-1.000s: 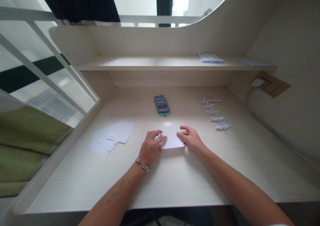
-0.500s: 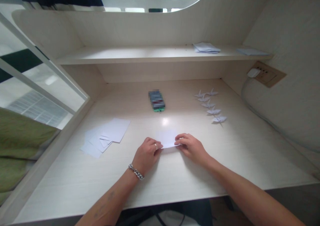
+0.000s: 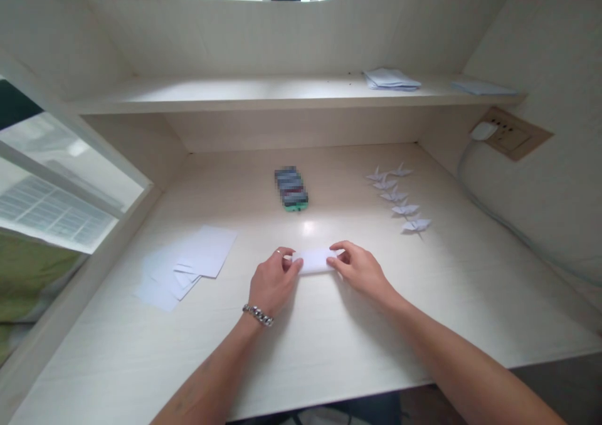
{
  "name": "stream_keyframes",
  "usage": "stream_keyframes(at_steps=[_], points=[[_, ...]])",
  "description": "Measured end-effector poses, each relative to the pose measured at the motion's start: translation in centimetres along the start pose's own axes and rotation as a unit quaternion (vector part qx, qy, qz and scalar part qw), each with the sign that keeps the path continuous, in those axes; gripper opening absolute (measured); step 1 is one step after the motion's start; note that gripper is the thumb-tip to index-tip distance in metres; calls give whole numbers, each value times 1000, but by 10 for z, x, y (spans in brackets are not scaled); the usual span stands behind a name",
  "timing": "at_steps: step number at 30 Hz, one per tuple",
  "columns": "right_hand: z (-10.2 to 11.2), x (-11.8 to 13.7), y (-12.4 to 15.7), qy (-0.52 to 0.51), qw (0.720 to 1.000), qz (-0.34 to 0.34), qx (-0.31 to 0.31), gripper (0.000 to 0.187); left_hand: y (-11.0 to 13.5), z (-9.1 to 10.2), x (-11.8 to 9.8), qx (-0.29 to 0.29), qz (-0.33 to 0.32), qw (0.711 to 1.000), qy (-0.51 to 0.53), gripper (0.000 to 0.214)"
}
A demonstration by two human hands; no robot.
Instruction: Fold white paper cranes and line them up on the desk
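A white sheet of paper [image 3: 314, 261], folded over into a narrow rectangle, lies low over the desk in front of me. My left hand [image 3: 276, 281] pinches its left end between thumb and fingers. At the opposite end, my right hand [image 3: 356, 269] grips the paper the same way, thumb toward me. To the left, several loose white paper sheets [image 3: 211, 249] overlap on the desk. Folded white paper cranes [image 3: 416, 225] stand in a slanting row at the right, beyond my right hand.
A pixelated dark object with a green end [image 3: 291, 188] lies at the desk's middle back. Folded papers [image 3: 391, 79] rest on the shelf [image 3: 226, 93] above. At the right wall, a white plug [image 3: 483, 131] sits in the socket panel [image 3: 515, 133], its cable [image 3: 498, 218] running down along the desk.
The paper's near edge has been folded away from me, making a narrower strip. Both hands still hold its ends, with the thumbs now on top. The view has tilted down slightly.
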State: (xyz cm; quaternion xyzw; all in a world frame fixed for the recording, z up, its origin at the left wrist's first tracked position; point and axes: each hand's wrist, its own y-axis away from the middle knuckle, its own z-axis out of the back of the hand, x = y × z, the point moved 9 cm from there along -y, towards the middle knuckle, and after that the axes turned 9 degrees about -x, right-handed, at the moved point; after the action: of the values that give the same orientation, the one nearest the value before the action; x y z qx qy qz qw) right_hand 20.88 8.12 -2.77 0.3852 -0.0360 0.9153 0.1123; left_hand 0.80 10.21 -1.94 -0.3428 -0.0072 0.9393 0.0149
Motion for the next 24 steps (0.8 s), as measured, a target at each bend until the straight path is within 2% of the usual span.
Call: stream_keyframes(at_steps=[6,10,16,24], points=[[4,1,0,16,999,-26,-29,28,1,1,2,-14,44,999,-26,33],[4,3,0,18,999,-36,-19,28,1,2,1,-5,50,998,-25,34],[3,2,-2,55,997,-57,-9,16,-2,2,0,12,54,998,-29,29],[4,3,-7,79,996,-47,-9,17,-5,4,2,18,62,996,-53,23]])
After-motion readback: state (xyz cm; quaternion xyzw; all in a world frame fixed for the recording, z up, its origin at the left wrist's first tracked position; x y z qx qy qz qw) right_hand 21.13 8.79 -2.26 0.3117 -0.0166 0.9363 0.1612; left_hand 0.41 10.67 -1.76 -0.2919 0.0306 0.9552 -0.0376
